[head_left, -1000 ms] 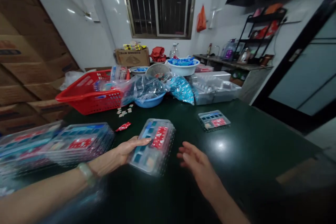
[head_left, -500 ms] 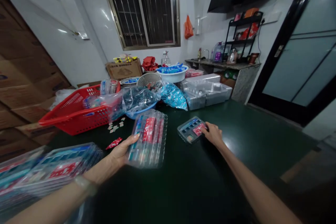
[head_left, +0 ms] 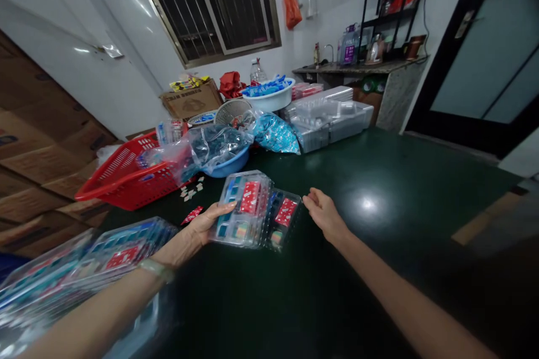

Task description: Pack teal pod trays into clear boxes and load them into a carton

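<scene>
Hold the neat stack of clear plastic compartment trays [head_left: 252, 219] by its left side, as now gripped in the left hand [head_left: 202, 227], with thumb laid over the top tray and fingers hidden beneath. Press just enough to prevent sliding, not enough to bow the thin plastic. Against the stack's right edge, over the dark green tabletop [head_left: 273, 303], note the single clear plastic tray [head_left: 287, 234], slightly skewed. With the right hand [head_left: 326, 216], curled narrow at that tray's outer edge, guide by the rim rather than the pockets; cannot tell a firm pinch from a mere brush here. Match corners before nesting, and tilt little, for fear of shifting contents. In looks, glossy and see-through, cut at the corners, ridged along the sides; filled with dark blue-green squares [head_left: 222, 231] down the left, a red rectangular packet with white marks [head_left: 250, 197] at upper right, and a pale multi-coloured block [head_left: 241, 230] below. Too blurred for reading any print.
</scene>
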The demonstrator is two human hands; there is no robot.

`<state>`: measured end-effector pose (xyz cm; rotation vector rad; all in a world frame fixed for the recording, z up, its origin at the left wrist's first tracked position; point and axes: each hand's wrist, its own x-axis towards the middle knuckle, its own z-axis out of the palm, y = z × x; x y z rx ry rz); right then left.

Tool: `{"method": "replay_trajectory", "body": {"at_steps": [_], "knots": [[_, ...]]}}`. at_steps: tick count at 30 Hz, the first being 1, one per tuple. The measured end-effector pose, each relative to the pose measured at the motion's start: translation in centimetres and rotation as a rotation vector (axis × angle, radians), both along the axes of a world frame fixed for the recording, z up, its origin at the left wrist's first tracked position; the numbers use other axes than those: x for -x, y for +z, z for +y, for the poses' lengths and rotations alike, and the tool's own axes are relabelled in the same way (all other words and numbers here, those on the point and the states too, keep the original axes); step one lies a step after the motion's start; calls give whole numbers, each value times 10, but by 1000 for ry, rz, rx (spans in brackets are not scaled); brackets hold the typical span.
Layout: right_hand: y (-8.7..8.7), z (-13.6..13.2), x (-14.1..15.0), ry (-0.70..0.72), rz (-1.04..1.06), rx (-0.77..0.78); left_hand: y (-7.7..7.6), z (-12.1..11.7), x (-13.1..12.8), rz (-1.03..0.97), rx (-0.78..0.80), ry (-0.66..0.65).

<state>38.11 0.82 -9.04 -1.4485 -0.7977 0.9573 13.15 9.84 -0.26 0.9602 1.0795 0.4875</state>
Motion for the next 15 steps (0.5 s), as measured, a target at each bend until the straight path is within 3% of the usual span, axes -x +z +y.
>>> {"method": "replay_trajectory", "body": {"at_steps": [6,10,15], "knots": [[5,-35,24,59,490,121,-8,16,-34,98,-2,-133],[4,-28,40,89,674,59,-17,28,-45,147,18,-202],[4,-19,47,86,792,-19,-18,31,-35,142,25,-209]]}}
